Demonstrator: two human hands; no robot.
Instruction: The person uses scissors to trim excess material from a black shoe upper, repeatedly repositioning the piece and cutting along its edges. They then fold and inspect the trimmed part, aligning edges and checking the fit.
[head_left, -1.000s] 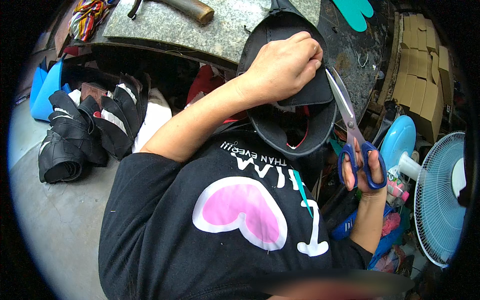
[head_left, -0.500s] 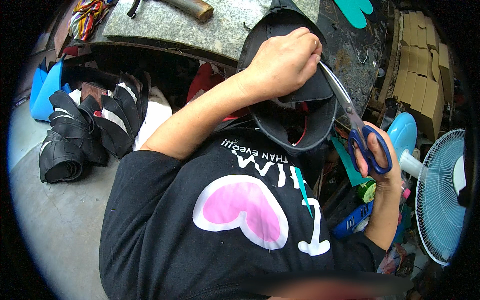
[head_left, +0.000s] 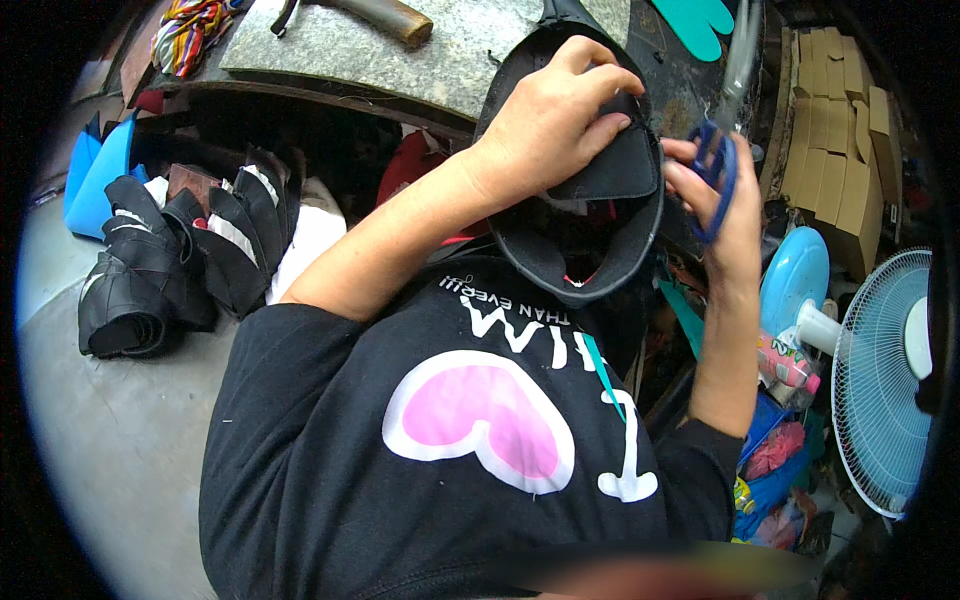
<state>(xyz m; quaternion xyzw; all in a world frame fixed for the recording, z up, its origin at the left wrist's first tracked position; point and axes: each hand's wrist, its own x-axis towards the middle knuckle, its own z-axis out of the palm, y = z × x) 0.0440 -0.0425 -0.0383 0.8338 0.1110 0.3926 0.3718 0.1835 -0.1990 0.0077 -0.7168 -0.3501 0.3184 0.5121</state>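
A black shoe upper [head_left: 620,270] stands in front of my chest, its opening toward me and its narrow end toward the table. Reaching across from the left, my left hand [head_left: 565,120] grips its right side, fingers bent over the tongue and the rim. What lies under those fingertips is hidden. In my right hand [head_left: 735,195] are scissors with dark blue handles [head_left: 715,185]; their blurred metal blades point away from me, off the upper. My right thumb and a fingertip come close to the upper's right edge, and whether they touch it I cannot tell.
Rolled and stacked black pieces [head_left: 125,290] lie at left beside a blue sheet [head_left: 100,180]. On the stone-topped table [head_left: 330,50] is a hammer-like wooden handle [head_left: 390,18]. Teal cutouts [head_left: 690,25] lie farther off. Cardboard pieces [head_left: 830,150] and a fan [head_left: 885,380] stand at right.
The scissors have left the upper's right edge and swung upward, blades now pointing away. My right hand has come up beside the upper. My left fingers have loosened and spread a little.
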